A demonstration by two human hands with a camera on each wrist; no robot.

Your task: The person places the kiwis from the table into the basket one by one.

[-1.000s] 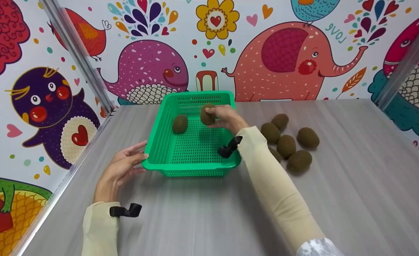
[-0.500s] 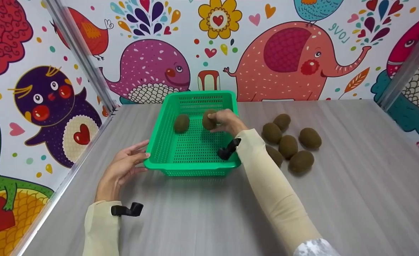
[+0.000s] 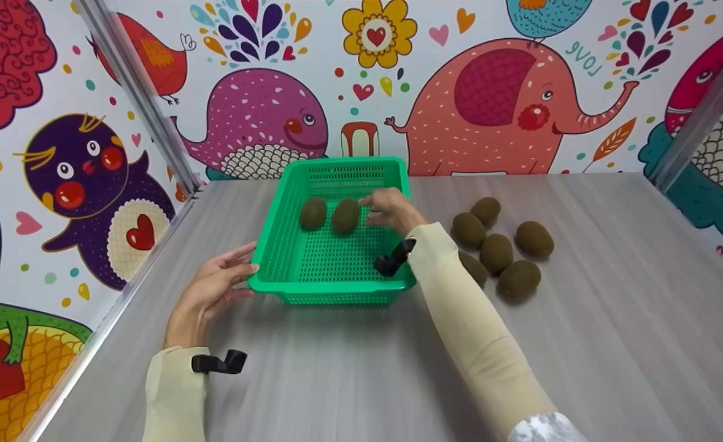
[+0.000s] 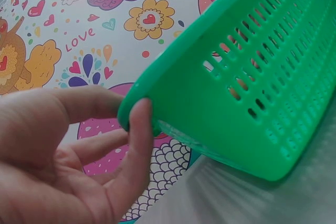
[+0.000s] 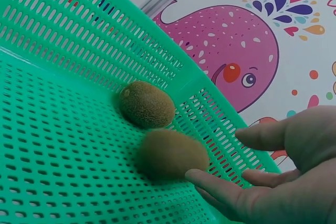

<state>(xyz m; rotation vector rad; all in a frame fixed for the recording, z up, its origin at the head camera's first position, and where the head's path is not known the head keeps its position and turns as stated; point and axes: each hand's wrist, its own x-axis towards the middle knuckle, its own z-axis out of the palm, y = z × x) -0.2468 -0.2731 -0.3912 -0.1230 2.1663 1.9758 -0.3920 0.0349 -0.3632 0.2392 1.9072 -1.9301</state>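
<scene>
A green plastic basket with slotted walls stands on the table. At its near left corner my left hand pinches the rim between thumb and fingers, as the left wrist view shows up close. Two brown kiwis lie on the basket floor: one kiwi by the left wall, the other kiwi just to its right, blurred in the right wrist view. Over the basket's right side my right hand has its fingers spread and holds nothing, with one fingertip right at the nearer kiwi.
Right of the basket, several more kiwis lie in a loose group on the grey wood-grain table. The right forearm partly covers one of them. Walls with cartoon prints and metal posts enclose the back and sides.
My right hand has lowered a kiwi into the basket and let it go. That kiwi has shifted left toward the other one. My left hand keeps its hold on the rim.
</scene>
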